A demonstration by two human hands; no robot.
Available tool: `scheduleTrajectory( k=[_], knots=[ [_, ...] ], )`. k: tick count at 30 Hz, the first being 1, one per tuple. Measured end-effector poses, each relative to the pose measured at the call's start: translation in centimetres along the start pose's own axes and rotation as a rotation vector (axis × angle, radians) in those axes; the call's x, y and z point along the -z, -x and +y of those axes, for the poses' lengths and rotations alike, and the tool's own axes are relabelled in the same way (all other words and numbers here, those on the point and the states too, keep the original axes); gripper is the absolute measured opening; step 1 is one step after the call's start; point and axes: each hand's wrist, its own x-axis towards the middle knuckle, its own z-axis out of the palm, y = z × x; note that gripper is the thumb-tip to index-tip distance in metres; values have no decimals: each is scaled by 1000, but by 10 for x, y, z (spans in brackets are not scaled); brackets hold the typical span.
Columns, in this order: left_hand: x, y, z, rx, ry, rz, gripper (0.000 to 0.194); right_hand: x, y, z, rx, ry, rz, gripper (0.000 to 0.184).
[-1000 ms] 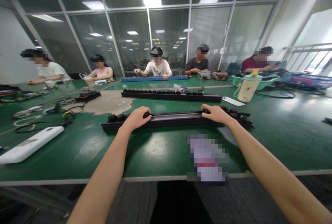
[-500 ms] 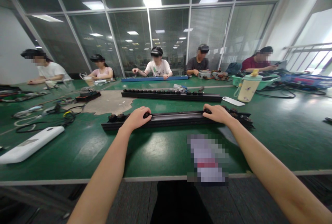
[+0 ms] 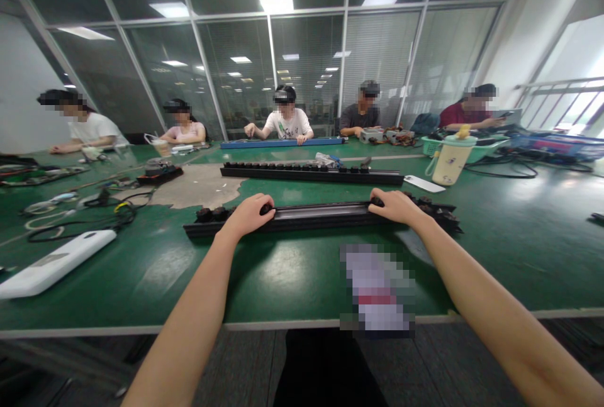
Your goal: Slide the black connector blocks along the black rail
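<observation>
A long black rail (image 3: 321, 218) lies across the green table in front of me, with a pale metal channel along its top. Dark knob-like pieces (image 3: 219, 213) sit in a row at its left end, and more stand toward its right end. My left hand (image 3: 252, 213) curls round a small black knob-like piece (image 3: 267, 209) left of the bare middle stretch. On the right of that stretch, my right hand (image 3: 396, 206) has its fingers closed on a similar piece (image 3: 377, 202). The fingers partly hide both pieces.
Beyond lies a second black rail (image 3: 306, 174) with similar pieces. A white phone (image 3: 425, 183), a lidded cup (image 3: 452, 161) and a green basket (image 3: 486, 150) are at right. A white oblong case (image 3: 61, 262) and cables are left. Several people sit opposite, one behind a blue bar (image 3: 283, 142).
My hands and the near rail look practically unchanged. Across the table, the hand of the person behind the blue bar has shifted slightly, and the dark cable by it no longer shows.
</observation>
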Motion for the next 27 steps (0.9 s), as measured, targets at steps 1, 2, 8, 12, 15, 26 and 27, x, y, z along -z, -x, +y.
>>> scheduleTrajectory(
  k=[1,2,8,12,15,26,27],
  knots=[
    [0,0,0,1,0,1,18,0,0,0,-2,3,0,36],
    [0,0,0,1,2,1,18,0,0,1,-1,7,-1,35],
    [1,1,2,10,9,-4,18,-2,1,3,33,-10,-4,41],
    [2,1,3,5,18,-4,18,-1,1,2,-13,-19,-2,46],
    [2,1,3,2,25,-1,17,0,0,0,-49,-2,-5,47],
    [1,0,1,9,17,-15,20,7,1,-13,-75,102,3,39],
    [0,0,1,11,17,-15,20,7,1,-14,-80,110,0,38]
  ],
)
